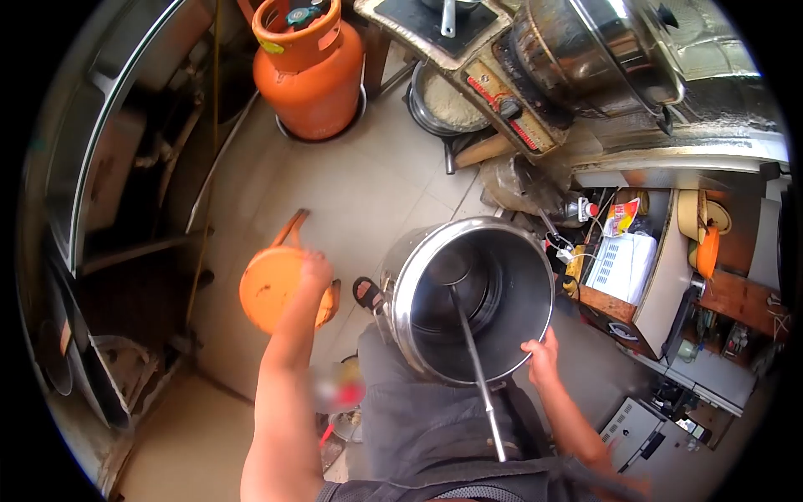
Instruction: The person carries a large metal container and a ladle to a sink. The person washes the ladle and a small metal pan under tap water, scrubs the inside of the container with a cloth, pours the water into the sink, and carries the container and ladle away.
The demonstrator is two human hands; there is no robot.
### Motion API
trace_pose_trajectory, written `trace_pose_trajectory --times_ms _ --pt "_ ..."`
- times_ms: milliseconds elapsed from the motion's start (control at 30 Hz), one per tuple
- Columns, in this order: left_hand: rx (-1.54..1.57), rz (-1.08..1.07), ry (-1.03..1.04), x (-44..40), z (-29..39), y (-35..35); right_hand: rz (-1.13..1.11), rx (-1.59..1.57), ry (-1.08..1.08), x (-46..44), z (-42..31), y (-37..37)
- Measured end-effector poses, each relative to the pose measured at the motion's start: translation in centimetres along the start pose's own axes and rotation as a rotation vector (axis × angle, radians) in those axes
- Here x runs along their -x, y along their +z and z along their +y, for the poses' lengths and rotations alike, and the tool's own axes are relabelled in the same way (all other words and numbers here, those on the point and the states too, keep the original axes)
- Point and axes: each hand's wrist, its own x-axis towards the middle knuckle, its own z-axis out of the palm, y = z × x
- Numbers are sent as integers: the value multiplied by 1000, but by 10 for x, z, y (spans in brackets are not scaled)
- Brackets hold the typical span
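My left hand [314,273] is closed on the edge of a round orange stool [269,289], whose legs point up and down from its seat. On the right, my right hand [542,355] grips the rim of a large metal pot [410,335]. The pot is tilted, its mouth facing up towards me, and its inside looks bare apart from a long metal rod [478,368]. That rod runs from the pot's bottom out over the rim towards my body.
An orange gas cylinder [311,79] stands on the tiled floor ahead. A stove [510,105] carries a big steel pot [585,58], with a basin [447,100] below. Cluttered shelving [661,293] is at the right, a metal frame [104,142] at the left.
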Motion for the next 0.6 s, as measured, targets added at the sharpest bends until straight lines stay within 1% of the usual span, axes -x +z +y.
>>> trace_pose_trajectory --times_ms 100,133,200,267,300,367,400,467,500,533,600 --pt "-20 158 117 -64 25 -82 31 -30 -31 1 4 -14" --pt "4 198 149 -85 35 -101 28 -24 -37 0 3 -15" --pt "24 365 174 -120 55 -129 56 -41 -73 5 2 -15" --pt "43 592 209 -122 64 -166 55 -6 -36 6 -2 -14" --pt "46 578 205 -117 66 -176 70 -36 -30 5 -1 -14" --pt "207 859 114 -94 61 -192 65 -54 -13 8 -8 -8" --pt "210 845 99 -68 54 -200 80 -57 -6 9 -13 -2" --pt "648 526 116 -4 36 -222 80 -57 3 13 -26 12" --pt "905 612 94 9 38 -200 83 -79 -17 10 -28 18" --pt "909 611 77 43 33 -198 82 -101 -40 13 -36 25" --pt "1544 631 -177 110 28 -196 70 -122 -49 15 -50 46"
